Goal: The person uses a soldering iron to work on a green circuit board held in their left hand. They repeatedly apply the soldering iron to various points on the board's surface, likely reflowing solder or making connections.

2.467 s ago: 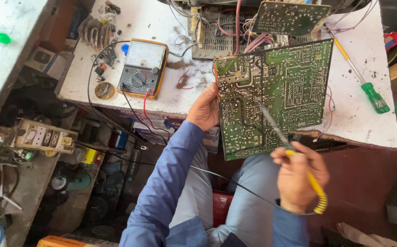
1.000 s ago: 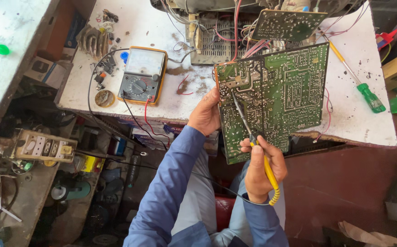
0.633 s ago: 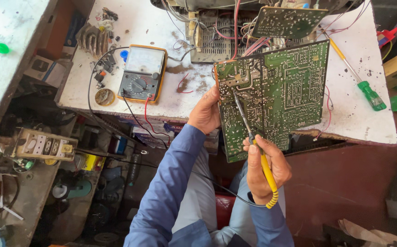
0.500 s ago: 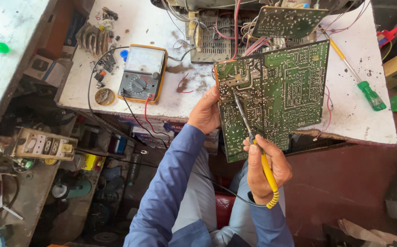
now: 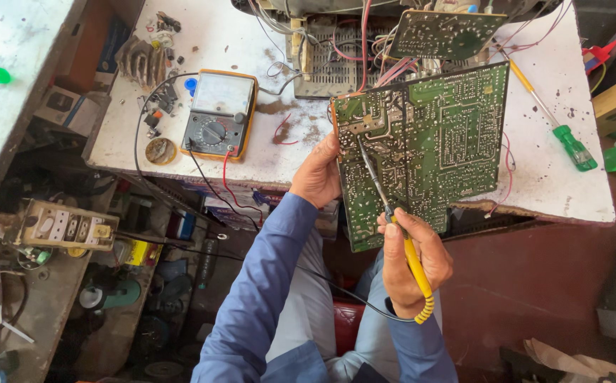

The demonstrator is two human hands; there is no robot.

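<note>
Your left hand [image 5: 316, 177] grips the large green circuit board [image 5: 428, 142] by its edge, tilted over the white worktop [image 5: 251, 42]; your right hand [image 5: 413, 259] is closed on the yellow-handled soldering iron [image 5: 396, 227], tip touching the board.

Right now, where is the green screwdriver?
In the head view the green screwdriver lies on the white table at its right end, right of the big circuit board.

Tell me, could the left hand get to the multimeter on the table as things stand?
Probably yes, once freed: the left hand grips the circuit board's edge, and the multimeter lies just beside it on the white table, with only thin leads between.
</note>
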